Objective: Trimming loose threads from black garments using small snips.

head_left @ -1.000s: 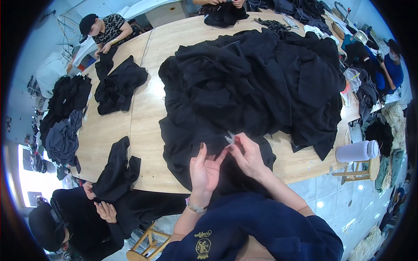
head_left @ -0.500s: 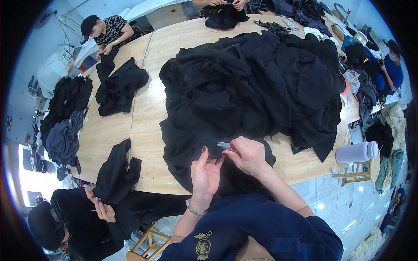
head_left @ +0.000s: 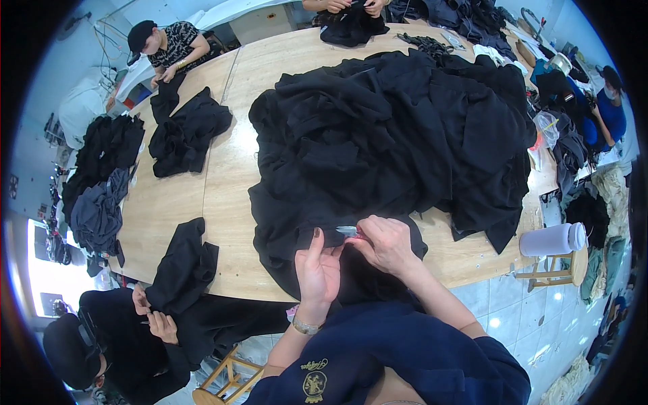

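Note:
My right hand [head_left: 386, 244] is closed round a pair of thread snips [head_left: 347, 230], whose pale metal blades point left over black cloth. A bit of red shows at their grip. Just left of the blades, my left hand [head_left: 318, 273] has its palm turned up and its thumb raised, with an edge of a black garment [head_left: 312, 237] between thumb and fingers. Its fingertips reach close to the right hand, and some fingers are partly hidden by cloth. Beyond both hands a large heap of black garments [head_left: 398, 128] covers the middle of the table.
On the pale wooden table [head_left: 233, 229], more black garments [head_left: 189, 135] lie to the left. A lilac tumbler [head_left: 550, 239] lies at the right edge by a wooden stool [head_left: 557, 268]. Co-workers handle black cloth at near left [head_left: 158, 324], far left [head_left: 175, 50] and the far side.
The snips' blades have shifted slightly and lie more level. Both hands stay in nearly the same place, and the view has moved a little.

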{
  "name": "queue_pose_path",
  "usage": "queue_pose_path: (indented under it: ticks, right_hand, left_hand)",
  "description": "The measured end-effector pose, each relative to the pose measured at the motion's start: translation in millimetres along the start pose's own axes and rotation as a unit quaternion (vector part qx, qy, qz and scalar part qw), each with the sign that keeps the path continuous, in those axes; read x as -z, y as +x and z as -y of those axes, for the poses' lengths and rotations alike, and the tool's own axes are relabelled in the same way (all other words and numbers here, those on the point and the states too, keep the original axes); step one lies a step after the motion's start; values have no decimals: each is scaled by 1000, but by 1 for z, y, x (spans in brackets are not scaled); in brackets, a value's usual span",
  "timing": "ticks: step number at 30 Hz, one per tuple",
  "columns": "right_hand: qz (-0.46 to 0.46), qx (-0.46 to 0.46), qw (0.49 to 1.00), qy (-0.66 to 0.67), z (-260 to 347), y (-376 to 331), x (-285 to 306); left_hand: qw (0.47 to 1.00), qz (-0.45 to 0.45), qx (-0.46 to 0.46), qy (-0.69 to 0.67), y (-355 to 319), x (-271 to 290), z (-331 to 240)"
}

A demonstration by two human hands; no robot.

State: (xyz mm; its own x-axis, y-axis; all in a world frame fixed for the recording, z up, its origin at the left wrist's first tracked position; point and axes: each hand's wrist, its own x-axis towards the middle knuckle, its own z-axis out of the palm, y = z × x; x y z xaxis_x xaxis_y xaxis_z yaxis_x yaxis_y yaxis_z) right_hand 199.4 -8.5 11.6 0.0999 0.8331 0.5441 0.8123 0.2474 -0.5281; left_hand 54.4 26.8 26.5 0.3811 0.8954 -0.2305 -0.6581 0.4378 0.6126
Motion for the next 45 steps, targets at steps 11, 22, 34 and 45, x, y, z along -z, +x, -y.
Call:
queue_pose_path:
  ticks: [11,22,34,45]
  right_hand:
    - [6,-2,1000,15,0,0,-1]
    - [8,-2,1000,23,1,-2,-2]
    - [1,21,1000,5,6,2,2]
    - [18,26,999,19,2,-3,4]
  left_hand:
    - [997,-3,-53,61,0,0,4]
    - [998,-3,-46,47,-1,-1,2]
    - [989,-75,-99,83,-3,-12,5]
    - [992,-77,-79,55,2,-13,0]
